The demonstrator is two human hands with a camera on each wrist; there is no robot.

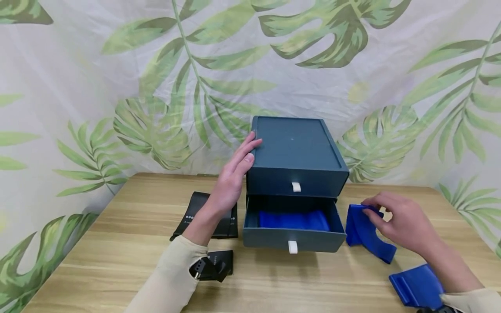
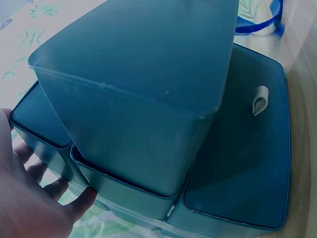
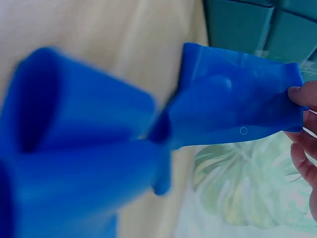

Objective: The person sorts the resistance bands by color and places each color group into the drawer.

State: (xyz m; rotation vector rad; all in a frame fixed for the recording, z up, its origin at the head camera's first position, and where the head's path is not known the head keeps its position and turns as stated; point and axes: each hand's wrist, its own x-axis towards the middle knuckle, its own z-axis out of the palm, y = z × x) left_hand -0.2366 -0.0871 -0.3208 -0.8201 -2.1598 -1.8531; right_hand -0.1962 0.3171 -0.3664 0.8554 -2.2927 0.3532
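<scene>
1 strip (image 1: 359,226) (blue) in right hand (image 1: 405,221)

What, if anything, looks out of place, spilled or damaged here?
Nothing clearly stands out. The lower drawer is open with blue material inside while the upper drawer is shut, but that seems ordinary: the right hand pinches another blue piece beside it.

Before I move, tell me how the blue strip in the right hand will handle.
The blue strip will likely flop, since it curves below the fingers. It's probably light: one hand's pinch holds its edge. Its sheen suggests it could slip.
</scene>
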